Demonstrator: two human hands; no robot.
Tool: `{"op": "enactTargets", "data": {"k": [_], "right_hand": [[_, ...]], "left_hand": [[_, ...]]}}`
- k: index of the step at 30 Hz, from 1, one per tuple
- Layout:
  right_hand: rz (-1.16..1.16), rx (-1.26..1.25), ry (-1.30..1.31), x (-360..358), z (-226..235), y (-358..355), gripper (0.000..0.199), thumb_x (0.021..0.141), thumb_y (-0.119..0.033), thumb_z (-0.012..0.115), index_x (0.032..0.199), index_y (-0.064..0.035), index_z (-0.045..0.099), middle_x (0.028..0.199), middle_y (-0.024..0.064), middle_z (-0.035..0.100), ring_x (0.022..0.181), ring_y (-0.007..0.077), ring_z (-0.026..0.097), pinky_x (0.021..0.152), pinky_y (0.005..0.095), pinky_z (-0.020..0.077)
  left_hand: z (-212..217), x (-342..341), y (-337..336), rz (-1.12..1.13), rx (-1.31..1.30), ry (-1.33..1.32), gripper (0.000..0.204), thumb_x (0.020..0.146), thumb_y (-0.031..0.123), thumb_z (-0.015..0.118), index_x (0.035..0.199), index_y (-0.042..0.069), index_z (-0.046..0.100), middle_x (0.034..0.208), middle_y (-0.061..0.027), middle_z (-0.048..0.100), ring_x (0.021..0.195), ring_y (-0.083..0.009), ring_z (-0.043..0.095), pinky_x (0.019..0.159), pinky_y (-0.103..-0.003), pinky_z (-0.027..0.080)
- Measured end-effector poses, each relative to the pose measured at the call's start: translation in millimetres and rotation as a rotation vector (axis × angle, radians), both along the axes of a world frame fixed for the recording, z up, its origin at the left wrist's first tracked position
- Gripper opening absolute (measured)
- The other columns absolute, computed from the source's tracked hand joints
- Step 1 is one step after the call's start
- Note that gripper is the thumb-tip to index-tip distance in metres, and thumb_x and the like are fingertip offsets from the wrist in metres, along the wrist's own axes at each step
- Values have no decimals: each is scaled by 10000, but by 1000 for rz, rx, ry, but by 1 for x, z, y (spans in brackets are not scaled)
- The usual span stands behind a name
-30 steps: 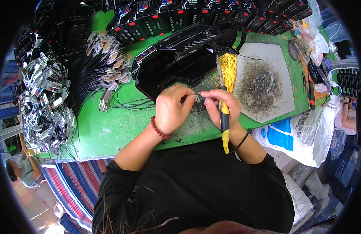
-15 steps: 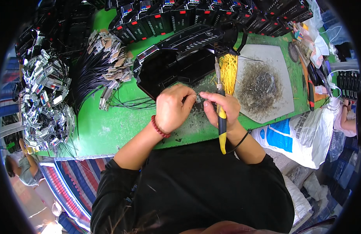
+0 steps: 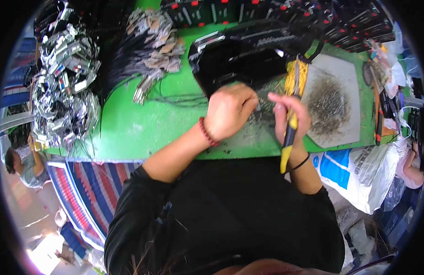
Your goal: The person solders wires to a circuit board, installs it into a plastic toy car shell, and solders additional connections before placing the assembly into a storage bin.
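Over the near middle of the bench, my left hand (image 3: pixel 231 111) is closed in a pinch. Something small and greyish shows at its fingertips, too blurred to name. A short gap to its right, my right hand (image 3: pixel 294 117) is wrapped round the yellow and black handle of a soldering iron (image 3: pixel 289 137), with the metal shaft pointing away from me. Just beyond my left hand lies a large black plastic shell (image 3: pixel 271 40) with a hollow inside. Thin dark wires (image 3: pixel 182 99) run along the bench towards my left hand. Yellow wires (image 3: pixel 292 82) lie in a bundle under the iron's shaft.
A grey board (image 3: pixel 351 87) with dark grime lies right on the green bench (image 3: pixel 124 130). Silvery metal parts (image 3: pixel 67 89) are heaped at the left, beside black-wired parts (image 3: pixel 163 39). Black boxy units (image 3: pixel 230 10) line the back. A white sack (image 3: pixel 365 176) is at the right.
My right hand, with the soldering iron, has drawn slightly apart from my left hand. The whole view has shifted, so the bench things appear farther right. My left hand keeps its pinch.
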State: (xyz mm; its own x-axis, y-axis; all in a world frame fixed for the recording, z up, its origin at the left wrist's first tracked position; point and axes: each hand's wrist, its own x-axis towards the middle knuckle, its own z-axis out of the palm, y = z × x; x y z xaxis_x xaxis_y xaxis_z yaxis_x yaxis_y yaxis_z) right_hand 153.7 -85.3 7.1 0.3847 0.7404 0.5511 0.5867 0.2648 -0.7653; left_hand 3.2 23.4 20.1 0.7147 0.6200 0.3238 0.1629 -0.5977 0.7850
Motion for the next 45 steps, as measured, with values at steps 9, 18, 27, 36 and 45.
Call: {"op": "enactTargets", "data": {"k": [9,18,27,36,45], "right_hand": [[159,-49,125,-10,-7,11,322,791,36,710,1095,-21,621,902,81,653,666,123,616,602,241,480],[121,-118,186,-6,-9,6,269,841,48,650,1096,-33,627,916,108,688,750,189,679,670,266,527],[230,-272,-385,8,1,13,431,674,-49,726,1087,-119,625,707,43,593,667,257,556,590,381,439],[35,-294,-410,-8,-1,3,538,613,-27,791,1116,-110,620,735,70,586,675,269,520,598,386,425],[72,-271,-344,-5,-1,3,503,682,-65,733,1167,-103,605,718,59,575,673,266,530,613,389,427]], "left_hand": [[-2,-7,-1,-20,-7,25,75,800,113,665,783,44,644,754,-105,630,721,-311,617,677,-411,488],[5,-9,-8,61,181,24,89,738,21,725,798,40,662,781,-80,623,718,-259,627,609,-346,509],[-1,-10,-10,60,245,163,92,726,55,708,780,58,634,776,-87,573,720,-291,608,644,-390,498],[-1,-2,-9,92,262,214,77,739,61,702,764,49,631,738,-83,592,689,-285,607,618,-382,484],[-6,7,-7,77,318,332,77,736,93,671,719,65,601,730,-75,586,695,-283,613,621,-381,493]]}}
